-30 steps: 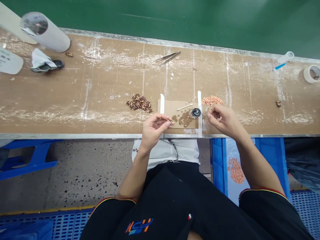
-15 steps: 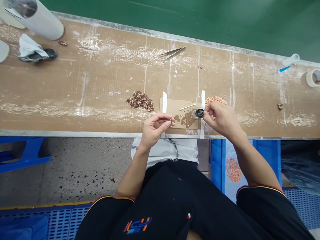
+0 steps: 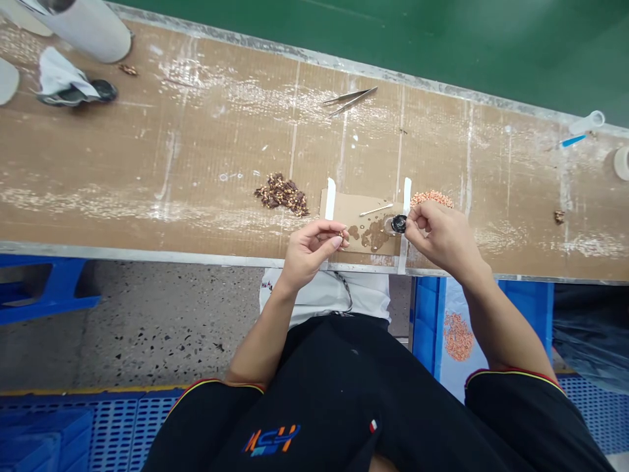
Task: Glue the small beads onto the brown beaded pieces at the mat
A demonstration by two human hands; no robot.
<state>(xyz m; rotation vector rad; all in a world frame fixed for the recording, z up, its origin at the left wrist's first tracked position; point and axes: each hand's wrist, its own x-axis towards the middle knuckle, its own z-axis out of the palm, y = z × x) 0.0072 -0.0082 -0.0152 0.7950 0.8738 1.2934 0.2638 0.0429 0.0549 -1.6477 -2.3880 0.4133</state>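
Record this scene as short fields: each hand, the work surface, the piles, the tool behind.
Left hand: pinching a small piece
Right hand: fingertips at the edge of a small black dish; contact unclear
Work surface: stained cardboard, cotton swab on it
Piles: dark-and-gold pieces on the left, copper-coloured pieces on the right
Tool behind: tweezers, lying spread

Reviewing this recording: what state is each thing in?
Bare left hand, fingers pinching a tiny brown-gold piece
Bare right hand, fingers pinched together, contents unclear
Slim silver metal tweezers, lying spread open
Thin white cotton swab, lying flat
Flat brown cardboard sheet, stained, taped down
Dark brown-gold pieces, heaped
Small orange pieces, heaped
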